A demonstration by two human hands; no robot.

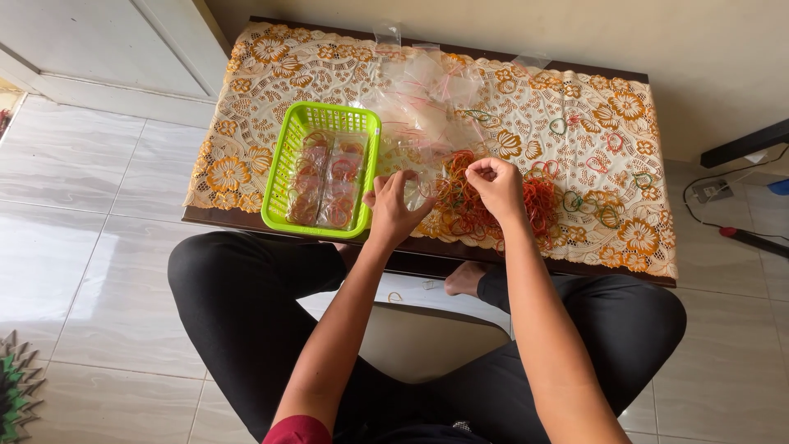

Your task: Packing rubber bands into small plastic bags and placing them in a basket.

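Pale glossy floor tiles [90, 247] surround a low dark wooden table [427, 255] draped with a cream lace cloth [575, 107] patterned in orange flowers. At its near edge the left hand [393, 210] has its fingers curled loosely around a small clear plastic bag [415, 182], thin and crinkled, pinching its mouth between thumb and fingertips. Just beside it the right hand [496, 185] is drawn into a narrow pinch, fingertips bunched together; whatever thin thing it grips is too small to tell, though it hovers right over the heap of rubber bands [485, 205]. That heap is a springy tangle of orange and red loops lying on the cloth directly beneath and between both hands, with a few loose green and red bands [604, 210] scattered to the right of it. Behind the hands lies a slack pile of empty clear bags [423, 103], shiny and overlapping. To the left of the left hand sits a lime-green plastic basket [283, 177], rectangular with slotted walls, holding filled little bags of bands [329, 181] laid in two rows. The person's black-trousered knees [238, 288] spread either side under the table, and a black cable [731, 185] trails over the tiles at far right.
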